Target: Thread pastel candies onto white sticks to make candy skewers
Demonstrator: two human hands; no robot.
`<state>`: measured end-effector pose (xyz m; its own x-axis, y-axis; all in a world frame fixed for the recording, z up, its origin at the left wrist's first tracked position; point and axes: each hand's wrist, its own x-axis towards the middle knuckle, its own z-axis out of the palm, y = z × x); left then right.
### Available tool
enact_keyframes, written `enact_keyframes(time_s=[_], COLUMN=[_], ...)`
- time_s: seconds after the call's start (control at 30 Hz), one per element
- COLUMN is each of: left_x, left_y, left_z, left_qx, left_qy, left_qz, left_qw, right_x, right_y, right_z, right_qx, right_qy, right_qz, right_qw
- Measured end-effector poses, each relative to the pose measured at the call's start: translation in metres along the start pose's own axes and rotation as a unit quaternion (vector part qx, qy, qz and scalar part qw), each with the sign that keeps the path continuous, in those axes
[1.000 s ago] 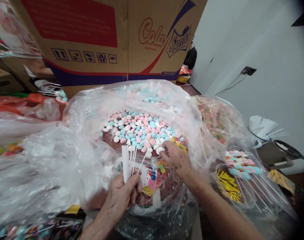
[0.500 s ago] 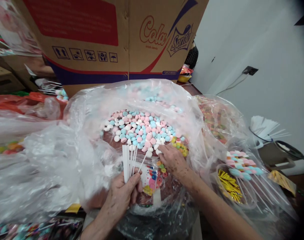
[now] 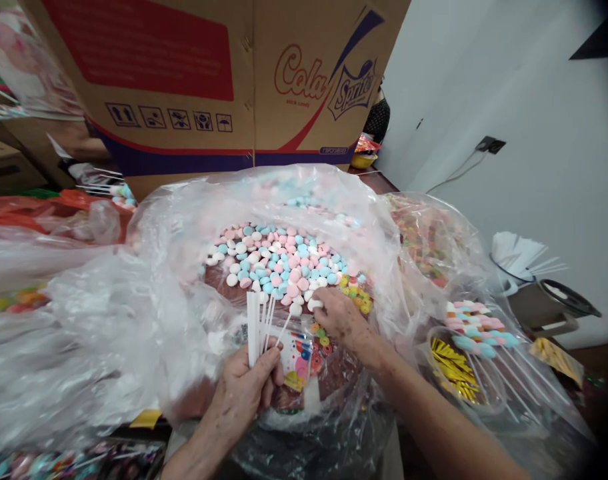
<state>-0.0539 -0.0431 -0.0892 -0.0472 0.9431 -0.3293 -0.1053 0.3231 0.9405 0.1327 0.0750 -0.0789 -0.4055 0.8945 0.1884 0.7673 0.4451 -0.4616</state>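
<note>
My left hand (image 3: 251,380) is closed round a bundle of white lollipop sticks (image 3: 254,327) that point upward in a fan. One stick leans right, and a white candy (image 3: 295,309) shows at its tip. Just to the right, my right hand (image 3: 341,320) has its fingertips closed on another white candy (image 3: 314,304) at the near edge of the pile. Pink, blue and white candies (image 3: 284,260) lie loose inside a large clear plastic bag (image 3: 179,200). Ring-shaped yellow and green candies (image 3: 357,293) sit beside my right hand. Below the sticks is a printed packet (image 3: 297,360).
A tall cardboard box (image 3: 184,73) stands behind the bag. To the right are a tub of gold twist ties (image 3: 454,367), finished candy skewers (image 3: 479,327) and a dark jug (image 3: 554,303). Crumpled plastic (image 3: 84,333) covers the left. Part of another person (image 3: 379,117) shows behind the box.
The view has shifted slightly, so the box and wall sit a little lower and further left. Both hands hold nearly the same pose, my right fingertips still at the white candy.
</note>
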Motion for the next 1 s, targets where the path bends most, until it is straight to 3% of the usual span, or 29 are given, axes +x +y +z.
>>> enact_keyframes(time_s=[0.07, 0.17, 0.23, 0.37, 0.43, 0.57, 0.67, 0.77, 0.87, 1.0], left_x=[0.0, 0.001, 0.001, 0.0, 0.0, 0.001, 0.001, 0.002, 0.002, 0.0], left_y=[-0.001, 0.001, 0.004, 0.006, 0.004, -0.002, -0.003, -0.002, 0.0, 0.001], left_z=[0.001, 0.003, 0.005, 0.006, 0.004, 0.002, 0.001, 0.001, 0.002, 0.003], left_qx=[-0.001, -0.002, -0.004, -0.001, -0.004, -0.006, -0.003, -0.004, -0.011, -0.001], left_qy=[-0.005, -0.006, -0.003, -0.004, 0.0, 0.007, 0.001, -0.001, 0.001, 0.006], left_qz=[0.002, -0.003, -0.013, -0.011, -0.005, 0.004, 0.008, 0.013, 0.011, 0.0], left_qw=[1.0, 1.0, 1.0, 1.0, 1.0, 1.0, 1.0, 1.0, 1.0, 1.0], right_x=[0.0, 0.001, 0.002, 0.0, -0.003, -0.01, -0.01, -0.007, -0.005, -0.002], right_y=[0.0, 0.004, 0.008, 0.009, 0.005, -0.001, 0.004, 0.013, 0.017, 0.007], right_z=[-0.005, -0.01, -0.013, -0.018, -0.022, -0.022, -0.017, -0.012, -0.011, -0.014], right_qx=[0.158, 0.392, 0.434, 0.248, 0.18, 0.098, -0.052, -0.177, -0.182, -0.059], right_qy=[0.015, 0.003, -0.004, 0.016, 0.003, -0.049, -0.005, 0.05, 0.046, 0.063], right_qz=[0.077, 0.154, 0.163, 0.119, 0.097, 0.05, -0.014, -0.048, -0.065, -0.033], right_qw=[0.984, 0.907, 0.886, 0.961, 0.979, 0.993, 0.999, 0.982, 0.98, 0.996])
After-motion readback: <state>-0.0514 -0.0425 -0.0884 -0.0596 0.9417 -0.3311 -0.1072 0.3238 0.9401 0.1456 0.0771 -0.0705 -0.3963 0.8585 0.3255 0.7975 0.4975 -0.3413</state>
